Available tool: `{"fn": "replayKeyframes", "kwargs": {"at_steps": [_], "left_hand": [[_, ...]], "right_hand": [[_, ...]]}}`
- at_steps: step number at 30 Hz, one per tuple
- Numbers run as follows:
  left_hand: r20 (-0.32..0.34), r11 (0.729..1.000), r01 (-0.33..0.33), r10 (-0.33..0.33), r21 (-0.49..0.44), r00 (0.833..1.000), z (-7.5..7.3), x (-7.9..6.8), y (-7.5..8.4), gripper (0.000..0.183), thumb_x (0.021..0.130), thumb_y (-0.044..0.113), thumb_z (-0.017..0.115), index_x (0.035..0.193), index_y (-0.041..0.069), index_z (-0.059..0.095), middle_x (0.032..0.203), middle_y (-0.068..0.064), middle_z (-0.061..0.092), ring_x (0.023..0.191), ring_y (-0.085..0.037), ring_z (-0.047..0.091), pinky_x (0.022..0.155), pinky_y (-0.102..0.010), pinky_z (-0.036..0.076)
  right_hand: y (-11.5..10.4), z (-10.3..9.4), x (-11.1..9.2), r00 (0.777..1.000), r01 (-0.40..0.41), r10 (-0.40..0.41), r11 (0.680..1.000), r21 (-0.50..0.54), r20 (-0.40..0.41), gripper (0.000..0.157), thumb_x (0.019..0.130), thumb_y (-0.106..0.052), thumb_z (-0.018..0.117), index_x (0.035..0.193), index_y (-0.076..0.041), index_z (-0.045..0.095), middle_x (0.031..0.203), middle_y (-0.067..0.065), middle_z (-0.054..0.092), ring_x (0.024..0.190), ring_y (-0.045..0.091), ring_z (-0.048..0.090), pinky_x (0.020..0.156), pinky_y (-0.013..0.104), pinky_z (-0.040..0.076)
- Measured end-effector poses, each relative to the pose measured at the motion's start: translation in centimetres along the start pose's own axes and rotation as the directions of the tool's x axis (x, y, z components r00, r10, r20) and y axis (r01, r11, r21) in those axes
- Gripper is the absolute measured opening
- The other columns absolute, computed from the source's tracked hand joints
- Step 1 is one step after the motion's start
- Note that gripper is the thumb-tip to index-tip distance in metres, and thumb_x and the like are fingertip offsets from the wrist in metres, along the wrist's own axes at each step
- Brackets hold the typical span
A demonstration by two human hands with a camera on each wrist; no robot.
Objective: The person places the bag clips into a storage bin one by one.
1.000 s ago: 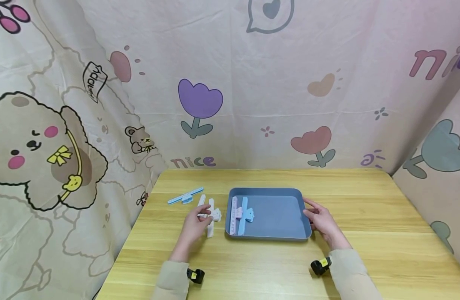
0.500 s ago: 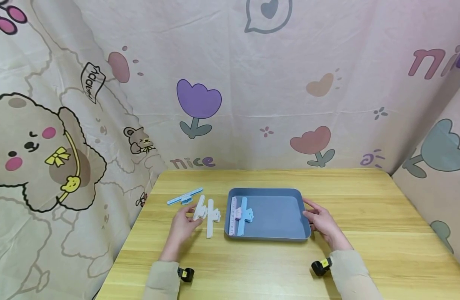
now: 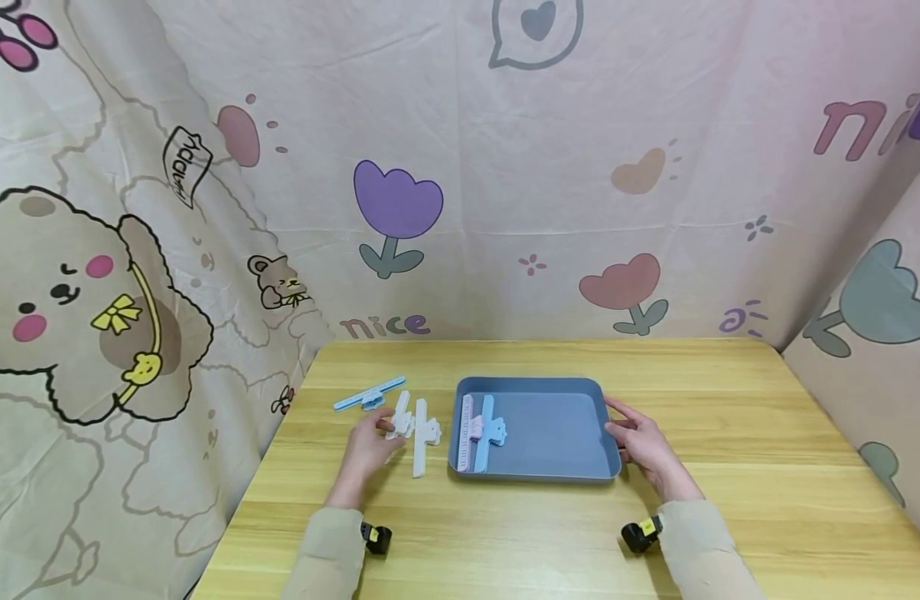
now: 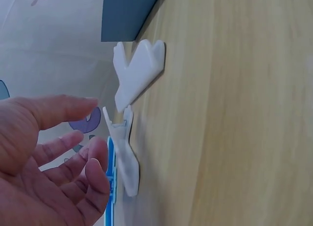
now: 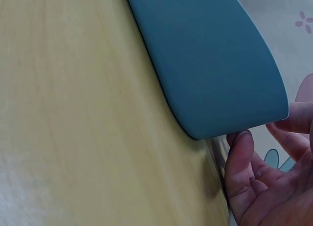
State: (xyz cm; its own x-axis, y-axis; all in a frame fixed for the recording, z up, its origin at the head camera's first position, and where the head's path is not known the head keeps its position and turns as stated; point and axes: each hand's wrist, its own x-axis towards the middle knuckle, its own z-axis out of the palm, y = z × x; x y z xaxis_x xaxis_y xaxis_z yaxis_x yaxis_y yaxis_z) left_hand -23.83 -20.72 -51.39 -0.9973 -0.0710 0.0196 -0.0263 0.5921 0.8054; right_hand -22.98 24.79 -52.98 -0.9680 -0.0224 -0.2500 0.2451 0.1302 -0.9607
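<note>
My left hand (image 3: 370,446) reaches around a white sealing clip (image 3: 402,421), thumb and fingers apart; in the left wrist view the clip (image 4: 126,157) lies just beyond the fingertips. Another white sealing clip (image 3: 420,442) lies to its right, beside the tray. My right hand (image 3: 647,442) holds the right side of a blue-grey tray (image 3: 561,433), thumb at the rim and curled fingers against the outer wall (image 5: 220,64). Inside the tray, at its left, a pink sealing clip (image 3: 465,442) and a blue sealing clip (image 3: 487,429) lie side by side.
Another blue sealing clip (image 3: 370,394) lies slanted at the back left of the wooden table (image 3: 535,533). A printed curtain (image 3: 505,167) hangs behind the table and along its sides.
My left hand has drawn back left from between the white clips, then edged slightly right again around the left one. The right hand and tray stay in place.
</note>
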Motion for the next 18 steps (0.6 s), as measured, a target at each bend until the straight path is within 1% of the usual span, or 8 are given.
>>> {"fn": "replayKeyframes", "kwargs": {"at_steps": [2,9,18], "left_hand": [[0.004,1.000,0.006,-0.006,0.016,1.000,0.2,0.1,0.1,0.053,0.079,0.000,0.075,0.128,-0.005,0.057,0.099,-0.016,0.063,0.088,-0.028,0.058,0.071,-0.034,0.047],[0.019,0.999,0.039,-0.040,0.032,0.999,0.6,0.8,0.6,0.051,0.080,-0.001,0.072,0.128,-0.004,0.057,0.099,-0.013,0.063,0.089,-0.026,0.055,0.072,-0.034,0.047],[0.007,0.997,0.033,-0.033,0.069,0.999,0.9,1.1,0.8,0.050,0.081,-0.001,0.072,0.129,-0.005,0.057,0.097,-0.015,0.062,0.082,-0.025,0.055,0.068,-0.035,0.046]], "right_hand": [[0.1,0.0,0.0,1.000,0.003,-0.003,1.000,0.005,0.005,0.058,0.100,-0.007,0.050,0.154,-0.011,0.031,0.135,0.032,0.045,0.085,0.024,0.063,0.063,0.033,0.056],[0.2,0.0,0.2,1.000,0.003,-0.003,1.000,0.021,-0.004,0.058,0.100,-0.006,0.051,0.154,-0.012,0.032,0.134,0.032,0.046,0.084,0.023,0.064,0.063,0.035,0.056],[0.2,0.0,0.1,1.000,0.011,-0.011,1.000,0.016,-0.002,0.058,0.100,-0.007,0.051,0.154,-0.011,0.031,0.135,0.033,0.045,0.084,0.023,0.064,0.061,0.033,0.056]]}}
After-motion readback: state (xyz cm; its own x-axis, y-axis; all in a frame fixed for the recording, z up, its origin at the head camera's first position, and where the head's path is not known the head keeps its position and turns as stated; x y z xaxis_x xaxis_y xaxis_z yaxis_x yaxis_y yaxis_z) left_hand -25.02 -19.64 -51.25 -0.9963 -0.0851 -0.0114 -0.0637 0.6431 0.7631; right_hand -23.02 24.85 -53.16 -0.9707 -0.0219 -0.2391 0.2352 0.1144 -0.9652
